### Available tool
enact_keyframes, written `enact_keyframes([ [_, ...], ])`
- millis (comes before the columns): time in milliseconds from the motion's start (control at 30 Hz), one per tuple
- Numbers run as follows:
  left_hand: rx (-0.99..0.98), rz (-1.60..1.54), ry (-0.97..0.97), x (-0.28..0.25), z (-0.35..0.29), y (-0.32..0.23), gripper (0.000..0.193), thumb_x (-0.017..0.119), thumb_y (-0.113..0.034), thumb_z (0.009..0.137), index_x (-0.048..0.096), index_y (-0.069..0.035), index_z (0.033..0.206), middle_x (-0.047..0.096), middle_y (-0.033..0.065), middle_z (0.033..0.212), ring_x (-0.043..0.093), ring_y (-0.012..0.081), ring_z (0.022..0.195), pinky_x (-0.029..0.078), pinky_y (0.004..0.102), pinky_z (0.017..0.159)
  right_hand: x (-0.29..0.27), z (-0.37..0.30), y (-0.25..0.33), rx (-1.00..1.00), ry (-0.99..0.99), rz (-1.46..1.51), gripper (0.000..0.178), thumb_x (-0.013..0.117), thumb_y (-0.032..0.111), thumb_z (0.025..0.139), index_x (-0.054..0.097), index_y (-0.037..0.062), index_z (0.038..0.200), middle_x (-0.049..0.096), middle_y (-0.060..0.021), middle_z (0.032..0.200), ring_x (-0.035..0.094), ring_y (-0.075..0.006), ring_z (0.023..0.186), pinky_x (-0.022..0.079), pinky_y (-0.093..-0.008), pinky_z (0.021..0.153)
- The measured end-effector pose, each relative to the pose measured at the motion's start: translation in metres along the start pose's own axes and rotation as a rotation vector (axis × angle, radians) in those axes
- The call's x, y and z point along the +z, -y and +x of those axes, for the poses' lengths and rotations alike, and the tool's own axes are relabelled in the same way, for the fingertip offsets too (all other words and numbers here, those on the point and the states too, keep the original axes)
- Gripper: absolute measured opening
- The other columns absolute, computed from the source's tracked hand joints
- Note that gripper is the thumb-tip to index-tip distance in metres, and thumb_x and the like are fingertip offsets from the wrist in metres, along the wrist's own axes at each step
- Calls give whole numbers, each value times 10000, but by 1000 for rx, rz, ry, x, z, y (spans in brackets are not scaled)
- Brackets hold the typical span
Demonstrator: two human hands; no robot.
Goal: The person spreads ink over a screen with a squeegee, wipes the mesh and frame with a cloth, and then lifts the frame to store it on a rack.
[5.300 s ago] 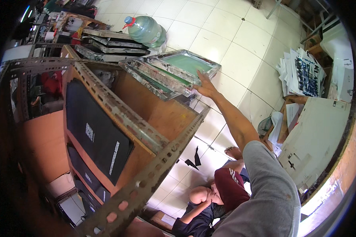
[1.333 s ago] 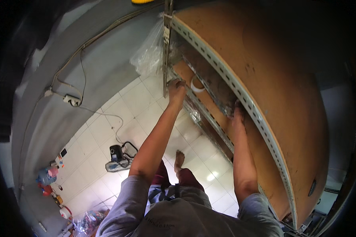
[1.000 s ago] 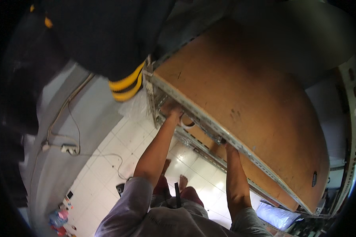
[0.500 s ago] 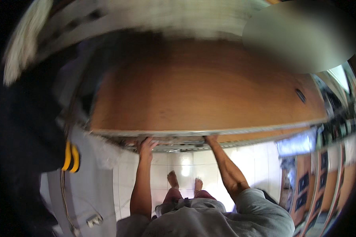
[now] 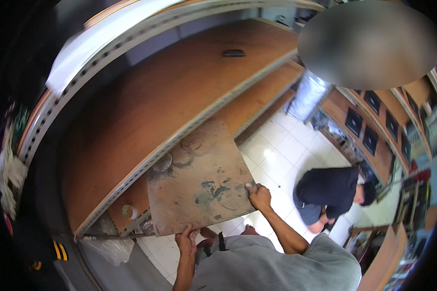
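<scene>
A square brown board (image 5: 206, 174) with dark stains and ring marks juts out in front of the metal-edged shelving. My right hand (image 5: 260, 196) grips its right edge, thumb on top and fingers underneath. At the near left corner, my left hand (image 5: 186, 238) closes on the board's near edge. The board's far end lies below the front rail of the upper wooden shelf (image 5: 150, 106), and what supports it there is hidden. A small black object (image 5: 233, 53) lies on that upper shelf. A roll of tape (image 5: 129, 211) sits on the lower level, left of the board.
A person in a dark shirt (image 5: 325, 191) bends low on the tiled floor at right. Behind them stands another shelving unit (image 5: 381, 160) holding black square items. A clear plastic bag (image 5: 114, 247) lies at lower left, and a wrapped bundle (image 5: 310, 94) stands past the shelf's end.
My hands were at the shelf's front edge; now they hold the stained board, which shows in front of the rail. The view has turned, bringing the other person into sight.
</scene>
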State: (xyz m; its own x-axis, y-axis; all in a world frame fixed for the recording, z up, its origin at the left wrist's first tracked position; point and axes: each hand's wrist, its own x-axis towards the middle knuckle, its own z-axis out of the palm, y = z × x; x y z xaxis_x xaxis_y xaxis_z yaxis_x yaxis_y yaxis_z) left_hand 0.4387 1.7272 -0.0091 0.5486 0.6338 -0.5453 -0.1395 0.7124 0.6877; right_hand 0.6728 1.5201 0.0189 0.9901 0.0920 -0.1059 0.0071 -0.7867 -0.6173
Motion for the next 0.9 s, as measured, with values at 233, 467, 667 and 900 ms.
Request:
enact_keyframes([
  [233, -265, 195, 288, 55, -23, 70, 392, 697, -32, 876, 574, -4, 1247, 649, 133, 1148, 669, 258, 983, 580, 454, 885, -88, -59, -132, 281, -222, 46, 587, 616, 512, 911, 674, -71, 947, 688, -284, 819, 686, -437, 813, 531, -489, 782],
  [467, -366, 474, 548, 162, -105, 90, 336, 711, -72, 875, 614, -66, 1197, 674, 83, 1090, 652, 201, 1017, 563, 431, 887, -204, -162, -195, 591, -492, 96, 547, 650, 482, 904, 662, -65, 911, 665, -286, 760, 676, -440, 745, 522, -497, 709],
  [667, -383, 617, 873, 255, -161, 58, 301, 691, -71, 882, 585, -59, 1164, 682, 81, 1022, 681, 178, 911, 593, 387, 799, -284, -245, -147, 795, -773, 216, 516, 641, 485, 917, 622, -30, 912, 665, -271, 781, 666, -453, 771, 518, -515, 711],
  [900, -417, 805, 1212, 346, -284, 104, 278, 695, -130, 902, 614, -62, 1158, 674, 53, 1038, 662, 170, 930, 585, 357, 797, -378, -338, -182, 994, -1038, 270, 440, 705, 373, 905, 613, -57, 924, 628, -250, 703, 636, -399, 658, 492, -463, 641],
])
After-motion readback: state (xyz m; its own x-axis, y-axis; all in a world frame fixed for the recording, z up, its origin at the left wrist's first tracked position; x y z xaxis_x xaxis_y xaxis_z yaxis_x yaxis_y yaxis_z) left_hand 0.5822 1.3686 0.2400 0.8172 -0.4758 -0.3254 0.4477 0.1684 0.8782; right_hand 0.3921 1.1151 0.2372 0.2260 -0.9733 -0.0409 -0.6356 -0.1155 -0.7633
